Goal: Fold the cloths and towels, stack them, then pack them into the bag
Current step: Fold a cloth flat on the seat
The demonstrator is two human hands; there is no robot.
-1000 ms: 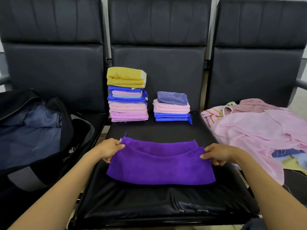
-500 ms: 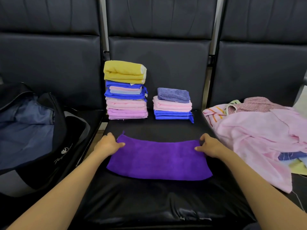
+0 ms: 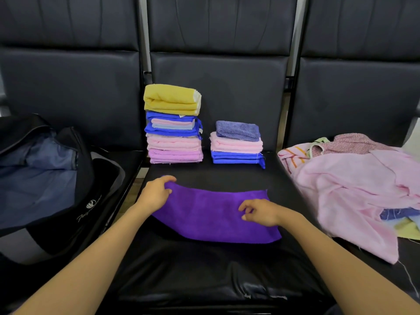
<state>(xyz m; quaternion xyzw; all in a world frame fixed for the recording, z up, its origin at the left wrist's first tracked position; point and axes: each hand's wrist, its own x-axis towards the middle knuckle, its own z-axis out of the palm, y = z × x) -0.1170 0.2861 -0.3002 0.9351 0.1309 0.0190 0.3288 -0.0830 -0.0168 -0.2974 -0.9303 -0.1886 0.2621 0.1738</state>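
A purple cloth [image 3: 211, 214], folded in half, lies flat on the middle black seat [image 3: 204, 273]. My left hand [image 3: 156, 192] grips its far left corner, fingers curled over the edge. My right hand [image 3: 261, 212] rests on the cloth's right half with loosely bent fingers and holds nothing. Behind the cloth stand a tall stack of folded cloths [image 3: 173, 133] topped by a yellow towel, and a shorter stack [image 3: 236, 146] topped by a grey-blue one. The open black bag [image 3: 88, 196] with a blue lining sits on the left seat.
A heap of unfolded pink and mixed cloths [image 3: 352, 189] covers the right seat and hangs over its front edge. Black seat backs rise close behind the stacks. A gap separates the middle seat from the bag's seat.
The top half of the purple cloth was laid down flat onto the lower half. My right hand moved from the far right corner inward onto the cloth. My left hand stayed at the left corner.
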